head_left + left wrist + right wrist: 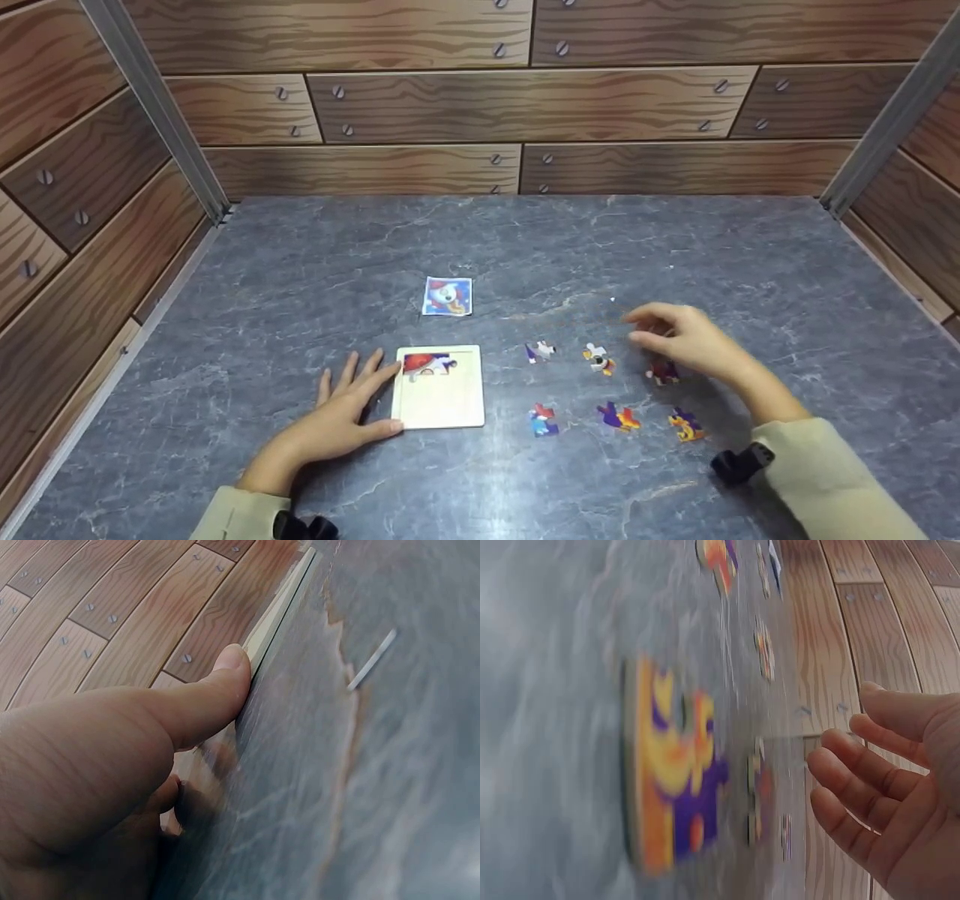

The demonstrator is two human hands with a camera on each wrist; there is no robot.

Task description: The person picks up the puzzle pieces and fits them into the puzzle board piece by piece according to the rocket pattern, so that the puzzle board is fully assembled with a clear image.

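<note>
Left sleeve (244,514), right sleeve (832,480): matching, long, plain, pale beige-green cloth, reaching wrists; left wrist camera (291,526), right wrist camera (729,466): small, black, blocky, two-lobed outline, one at each sleeve end

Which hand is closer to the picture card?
Left. The left hand touches the left edge of the puzzle tray, below and left of the picture card in the head view; the right hand is farther, to the card's right, near the loose puzzle pieces.

No lettering or numbers can be read.
</note>
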